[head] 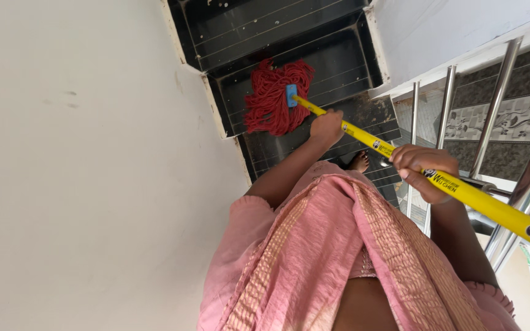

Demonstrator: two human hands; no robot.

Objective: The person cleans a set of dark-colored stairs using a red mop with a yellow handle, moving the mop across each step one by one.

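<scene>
Yellow plastic, by the look of it, makes up the long mop handle (461, 193) I have in both hands. My left hand (327, 127) is wrapped around it lower down, near the blue clamp (291, 95), and my right hand (426, 171) is closed on it higher up, beside the steel railing (492, 116). The red mop head (274, 98) lies spread on a dark stair tread (338, 67), close to the tread's left edge where it meets the white wall (81, 171). I judge the handle stiff, light and rather slick, so two spaced grips suit it; the yarn head is soft and floppy (heavier if wet, which I cannot tell). No bucket or other container is in view.
</scene>
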